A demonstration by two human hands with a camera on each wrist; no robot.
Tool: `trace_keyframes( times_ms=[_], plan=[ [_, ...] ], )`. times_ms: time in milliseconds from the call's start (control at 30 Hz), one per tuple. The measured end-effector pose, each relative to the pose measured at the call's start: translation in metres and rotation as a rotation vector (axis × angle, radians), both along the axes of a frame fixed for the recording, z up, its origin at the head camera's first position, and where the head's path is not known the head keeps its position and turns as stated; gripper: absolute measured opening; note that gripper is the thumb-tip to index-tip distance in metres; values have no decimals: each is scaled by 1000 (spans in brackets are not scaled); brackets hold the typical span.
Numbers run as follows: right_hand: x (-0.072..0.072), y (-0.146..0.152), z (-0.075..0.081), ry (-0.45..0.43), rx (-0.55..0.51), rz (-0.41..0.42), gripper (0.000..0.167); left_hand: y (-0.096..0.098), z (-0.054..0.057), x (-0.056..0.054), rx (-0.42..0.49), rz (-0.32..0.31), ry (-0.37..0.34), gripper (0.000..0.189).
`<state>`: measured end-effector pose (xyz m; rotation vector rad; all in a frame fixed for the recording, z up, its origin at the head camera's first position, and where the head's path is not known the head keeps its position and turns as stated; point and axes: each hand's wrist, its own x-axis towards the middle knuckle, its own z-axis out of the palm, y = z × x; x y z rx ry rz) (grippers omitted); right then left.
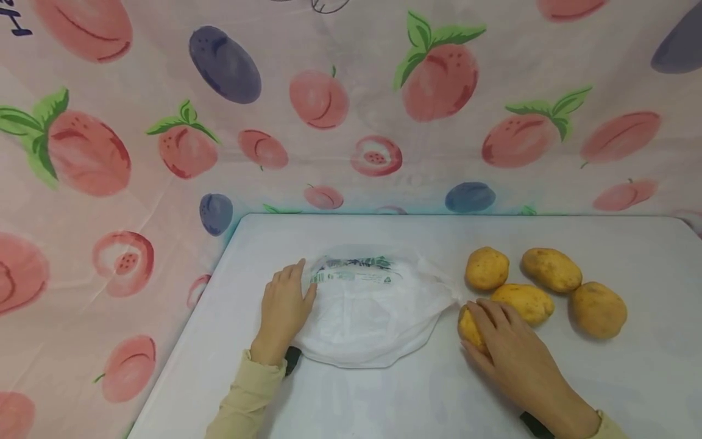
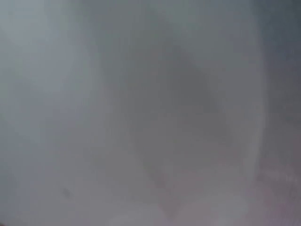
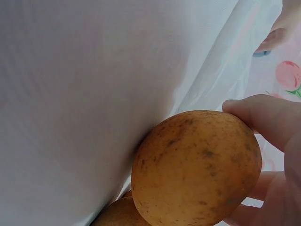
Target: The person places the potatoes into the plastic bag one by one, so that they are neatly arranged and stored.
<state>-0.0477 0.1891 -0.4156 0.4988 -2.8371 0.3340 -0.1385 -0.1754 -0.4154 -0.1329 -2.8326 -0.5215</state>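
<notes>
White translucent plastic forms the bag (image 1: 373, 323), which I find near the middle of the table (image 1: 395, 396), its long axis running left to right. At its left edge the left hand (image 1: 282, 311) touches the plastic, fingers extended, thumb spread away from them; my left wrist feed is too blurred to add detail. The bag narrows to a gathered end pointing right, towards the right hand (image 1: 518, 360). That hand holds a potato (image 1: 470, 329) just beside the gathered end, fingers over it, thumb at its side; they cover too much for me to record its long axis. Further right I log a small round potato (image 1: 487, 268), a middle oblong potato (image 1: 529, 303) lying nearly crosswise, a far oblong potato (image 1: 551, 269) slanting from far left to near right, and a large round potato (image 1: 598, 310) at the group's right edge.

The table is white and smooth. A pale pink cloth (image 1: 373, 79) printed with fruit hangs at left and behind.

The bag is creased, with green and dark print near its far edge. My right wrist feed shows the held potato yellow-brown, with dark specks and scuffs.
</notes>
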Motion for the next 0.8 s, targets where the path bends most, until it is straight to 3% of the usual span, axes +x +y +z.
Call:
trace_keyframes(
  times_ms=[200, 400, 800],
  plan=[
    [0, 1, 2, -8, 2, -3, 57, -3, -1, -3, -7, 6, -42, 55],
    [0, 2, 3, -22, -12, -3, 56, -5, -1, -5, -31, -10, -1, 50],
    [-1, 4, 8, -51, -40, 5, 54, -6, 0, -3, 7, -3, -6, 47]
  ],
)
